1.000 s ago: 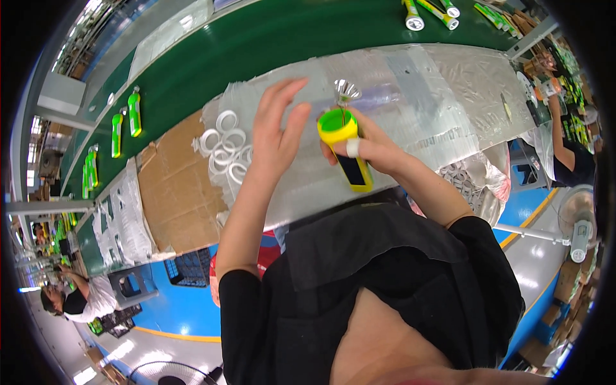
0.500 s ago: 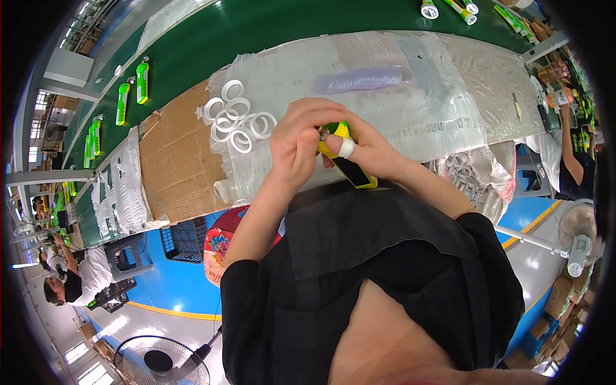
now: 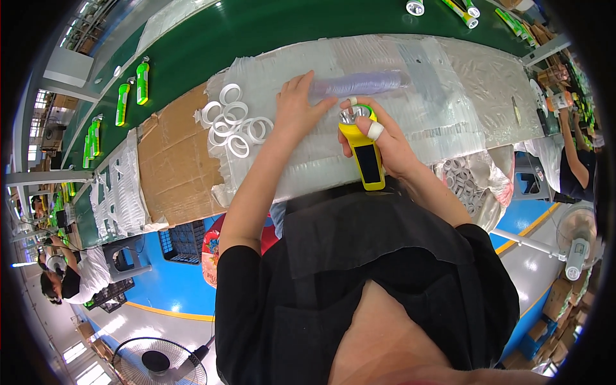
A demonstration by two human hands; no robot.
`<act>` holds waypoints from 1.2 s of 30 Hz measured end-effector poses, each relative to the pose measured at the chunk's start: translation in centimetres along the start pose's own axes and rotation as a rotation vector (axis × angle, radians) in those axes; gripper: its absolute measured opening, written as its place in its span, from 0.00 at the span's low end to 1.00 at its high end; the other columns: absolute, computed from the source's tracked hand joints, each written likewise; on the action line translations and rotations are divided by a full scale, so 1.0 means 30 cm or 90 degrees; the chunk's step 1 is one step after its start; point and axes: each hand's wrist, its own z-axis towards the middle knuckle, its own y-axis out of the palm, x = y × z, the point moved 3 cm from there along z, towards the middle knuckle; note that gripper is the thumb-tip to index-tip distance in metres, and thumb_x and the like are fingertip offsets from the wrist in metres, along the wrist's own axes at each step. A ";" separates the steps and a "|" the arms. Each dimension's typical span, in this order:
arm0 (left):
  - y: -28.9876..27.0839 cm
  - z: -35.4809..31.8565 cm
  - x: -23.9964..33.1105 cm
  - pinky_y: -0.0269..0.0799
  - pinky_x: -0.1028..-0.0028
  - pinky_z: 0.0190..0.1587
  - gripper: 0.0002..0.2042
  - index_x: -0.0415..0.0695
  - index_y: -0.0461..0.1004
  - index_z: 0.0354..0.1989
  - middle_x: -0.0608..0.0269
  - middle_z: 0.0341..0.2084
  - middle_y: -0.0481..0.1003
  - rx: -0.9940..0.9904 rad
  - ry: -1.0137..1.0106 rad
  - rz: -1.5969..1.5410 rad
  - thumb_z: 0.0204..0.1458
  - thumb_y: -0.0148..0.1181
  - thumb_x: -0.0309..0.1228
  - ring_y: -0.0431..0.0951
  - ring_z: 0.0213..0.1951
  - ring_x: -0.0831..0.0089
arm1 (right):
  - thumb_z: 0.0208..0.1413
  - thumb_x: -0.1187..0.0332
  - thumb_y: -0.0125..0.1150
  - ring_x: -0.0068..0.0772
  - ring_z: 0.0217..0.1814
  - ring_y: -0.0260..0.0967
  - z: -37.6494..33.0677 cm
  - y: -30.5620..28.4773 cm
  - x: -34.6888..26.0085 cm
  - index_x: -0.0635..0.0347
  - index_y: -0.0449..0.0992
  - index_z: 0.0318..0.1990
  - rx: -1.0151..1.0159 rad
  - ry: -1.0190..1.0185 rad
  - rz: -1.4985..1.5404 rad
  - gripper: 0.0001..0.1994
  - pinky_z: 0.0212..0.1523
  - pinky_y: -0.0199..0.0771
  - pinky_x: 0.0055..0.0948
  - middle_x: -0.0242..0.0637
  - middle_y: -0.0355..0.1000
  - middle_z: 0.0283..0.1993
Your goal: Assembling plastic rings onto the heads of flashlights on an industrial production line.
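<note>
My right hand [image 3: 391,144] is wrapped round a yellow flashlight [image 3: 360,141] with a black panel on its body and a green edge at the head. The flashlight's silvery reflector faces up and away, and white tape covers parts of two fingers. To the left, my left hand [image 3: 298,106] has its thumb and fingers apart and holds nothing. It hovers at the left end of a row of stacked clear plastic discs [image 3: 362,83], which lies on the plastic-covered worktop [image 3: 308,173]. Left of that hand lie several loose white rings [image 3: 232,115].
A green conveyor belt [image 3: 256,29] runs behind the worktop and carries green flashlights [image 3: 142,82]. Brown cardboard [image 3: 176,167] covers the worktop's left part. At the near right hangs a bag of grey-white rings [image 3: 463,183]. Another person [image 3: 577,154] works at the far right.
My left hand has let go of the flashlight and moved up towards the disc stack, opening its fingers. The flashlight, now in my right hand alone, stands more upright, with its reflector showing.
</note>
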 end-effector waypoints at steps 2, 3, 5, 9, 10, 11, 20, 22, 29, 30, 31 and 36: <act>0.017 0.011 -0.025 0.65 0.62 0.55 0.28 0.38 0.71 0.54 0.50 0.48 0.73 -0.012 0.026 0.046 0.45 0.68 0.41 0.68 0.54 0.52 | 0.62 0.56 0.52 0.31 0.32 0.68 -0.002 -0.008 0.007 0.58 0.63 0.57 0.000 0.000 -0.004 0.21 0.36 0.69 0.28 0.43 0.70 0.35; 0.018 0.017 -0.033 0.65 0.62 0.54 0.28 0.38 0.71 0.53 0.50 0.47 0.73 -0.032 0.022 -0.002 0.44 0.68 0.39 0.69 0.53 0.53 | 0.62 0.56 0.52 0.31 0.32 0.68 -0.005 -0.011 0.010 0.58 0.63 0.56 0.001 0.001 -0.005 0.21 0.36 0.69 0.28 0.42 0.70 0.34; 0.009 0.013 -0.046 0.66 0.63 0.53 0.28 0.38 0.72 0.53 0.51 0.46 0.73 -0.052 0.016 -0.048 0.43 0.69 0.38 0.69 0.52 0.54 | 0.62 0.56 0.52 0.30 0.32 0.68 -0.005 -0.011 0.010 0.58 0.64 0.56 0.002 -0.001 -0.011 0.20 0.36 0.69 0.28 0.42 0.70 0.34; -0.062 0.004 0.004 0.67 0.65 0.49 0.25 0.41 0.73 0.52 0.54 0.44 0.73 -0.019 -0.040 -0.176 0.44 0.69 0.35 0.70 0.48 0.59 | 0.62 0.55 0.52 0.29 0.30 0.68 0.006 -0.012 0.005 0.58 0.64 0.56 -0.001 -0.016 -0.029 0.21 0.35 0.68 0.27 0.42 0.70 0.34; -0.090 -0.001 0.035 0.66 0.66 0.48 0.24 0.42 0.74 0.52 0.54 0.43 0.72 0.000 -0.068 -0.253 0.45 0.68 0.35 0.70 0.47 0.60 | 0.62 0.55 0.52 0.29 0.30 0.68 0.008 -0.010 0.000 0.58 0.64 0.56 0.002 -0.016 -0.028 0.21 0.35 0.68 0.27 0.42 0.70 0.34; -0.116 -0.014 0.069 0.66 0.66 0.48 0.24 0.42 0.74 0.52 0.54 0.43 0.72 -0.003 -0.067 -0.255 0.45 0.68 0.35 0.70 0.47 0.60 | 0.62 0.55 0.52 0.29 0.30 0.68 0.011 -0.003 -0.006 0.59 0.64 0.56 -0.008 -0.014 -0.042 0.21 0.34 0.68 0.27 0.41 0.70 0.34; -0.218 -0.157 0.267 0.66 0.69 0.48 0.23 0.39 0.74 0.53 0.53 0.49 0.66 -0.030 0.129 -0.334 0.66 0.36 0.41 0.68 0.46 0.64 | 0.62 0.60 0.54 0.24 0.31 0.68 0.016 0.064 -0.010 0.61 0.65 0.54 -0.089 -0.041 -0.031 0.18 0.33 0.71 0.25 0.38 0.70 0.35; -0.216 -0.162 0.257 0.66 0.69 0.49 0.23 0.38 0.74 0.52 0.53 0.49 0.67 -0.039 0.088 -0.398 0.66 0.37 0.41 0.69 0.46 0.63 | 0.62 0.60 0.55 0.24 0.31 0.69 0.014 0.073 -0.014 0.62 0.64 0.54 -0.112 -0.014 -0.049 0.19 0.33 0.71 0.25 0.38 0.70 0.36; -0.207 -0.173 0.255 0.65 0.65 0.52 0.17 0.35 0.76 0.46 0.53 0.47 0.72 0.023 0.178 -0.363 0.60 0.44 0.32 0.69 0.50 0.57 | 0.61 0.60 0.55 0.24 0.31 0.69 0.011 0.077 0.008 0.63 0.64 0.53 -0.119 -0.011 -0.053 0.19 0.33 0.71 0.24 0.37 0.69 0.37; -0.204 -0.180 0.253 0.65 0.64 0.52 0.16 0.36 0.76 0.45 0.53 0.48 0.71 0.013 0.151 -0.376 0.59 0.43 0.31 0.69 0.51 0.57 | 0.62 0.60 0.55 0.25 0.32 0.69 0.016 0.077 0.023 0.62 0.65 0.53 -0.126 -0.008 -0.057 0.19 0.34 0.71 0.25 0.37 0.69 0.38; -0.197 -0.183 0.249 0.65 0.64 0.52 0.16 0.36 0.76 0.45 0.53 0.48 0.71 0.014 0.148 -0.374 0.59 0.43 0.31 0.69 0.51 0.57 | 0.62 0.60 0.54 0.26 0.32 0.70 0.019 0.080 0.032 0.62 0.65 0.53 -0.133 -0.005 -0.061 0.18 0.34 0.72 0.25 0.37 0.68 0.38; -0.186 -0.148 0.232 0.65 0.66 0.53 0.19 0.37 0.77 0.43 0.50 0.53 0.68 0.075 0.235 -0.239 0.62 0.37 0.35 0.66 0.55 0.59 | 0.63 0.59 0.52 0.28 0.33 0.70 0.041 0.077 0.032 0.58 0.62 0.56 -0.122 0.015 0.027 0.18 0.35 0.72 0.27 0.38 0.67 0.40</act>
